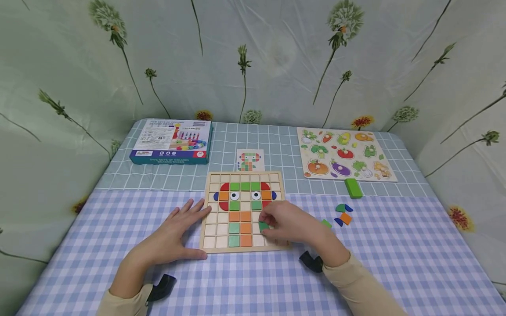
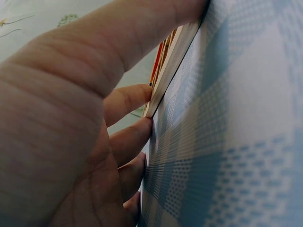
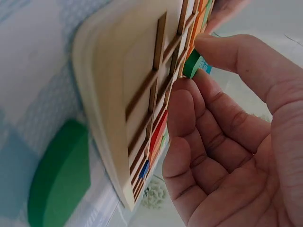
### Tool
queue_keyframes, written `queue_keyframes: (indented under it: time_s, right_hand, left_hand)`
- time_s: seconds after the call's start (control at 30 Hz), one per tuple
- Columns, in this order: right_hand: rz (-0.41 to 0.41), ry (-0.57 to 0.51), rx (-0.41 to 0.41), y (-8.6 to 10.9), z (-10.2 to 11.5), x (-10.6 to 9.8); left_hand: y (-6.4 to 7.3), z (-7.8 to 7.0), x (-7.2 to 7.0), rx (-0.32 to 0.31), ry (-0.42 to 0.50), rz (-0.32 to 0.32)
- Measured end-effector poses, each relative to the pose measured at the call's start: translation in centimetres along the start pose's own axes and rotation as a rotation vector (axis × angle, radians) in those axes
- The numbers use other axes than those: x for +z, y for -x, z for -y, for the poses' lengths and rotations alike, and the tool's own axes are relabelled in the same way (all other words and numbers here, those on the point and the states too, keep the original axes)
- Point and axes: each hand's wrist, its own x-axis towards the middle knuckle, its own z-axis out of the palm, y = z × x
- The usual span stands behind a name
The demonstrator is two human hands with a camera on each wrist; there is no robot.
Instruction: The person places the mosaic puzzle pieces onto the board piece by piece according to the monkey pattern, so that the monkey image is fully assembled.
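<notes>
A square wooden grid board (image 1: pixel 244 251) bears coloured tiles in red, green, orange and blue, plus two eye tiles. My left hand (image 1: pixel 174 235) lies with fingers spread at its left side, thumb by the lower left corner. In the left wrist view, fingertips (image 2: pixel 144 124) touch the board's edge. My right hand (image 1: pixel 290 223) is over the board's right half. Between thumb and forefinger it pinches a dark green tile with a curved edge (image 3: pixel 191 64), whose far side is hidden by the fingers. Another dark green curved piece (image 3: pixel 61 172) lies on the cloth beside the board.
A pattern card (image 1: pixel 250 160) lies behind the board. Right of it are loose pieces, including an orange square (image 1: pixel 345 218), and a green block (image 1: pixel 353 188). A vegetable puzzle board (image 1: pixel 344 153) lies at the back right, a boxed bead set (image 1: pixel 171 141) at the back left.
</notes>
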Motion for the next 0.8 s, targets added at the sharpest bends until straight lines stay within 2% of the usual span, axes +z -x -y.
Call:
queue_keyframes:
  time_s: [0.5, 0.8]
  right_hand:
    - [0.006, 0.066, -0.022, -0.82, 0.75, 0.43]
    - [0.018, 0.059, -0.031, -0.95, 0.85, 0.45]
  left_hand:
    - [0.03, -0.12, -0.14, 0.020, -0.013, -0.009]
    - [0.01, -0.06, -0.14, 0.023, -0.014, -0.013]
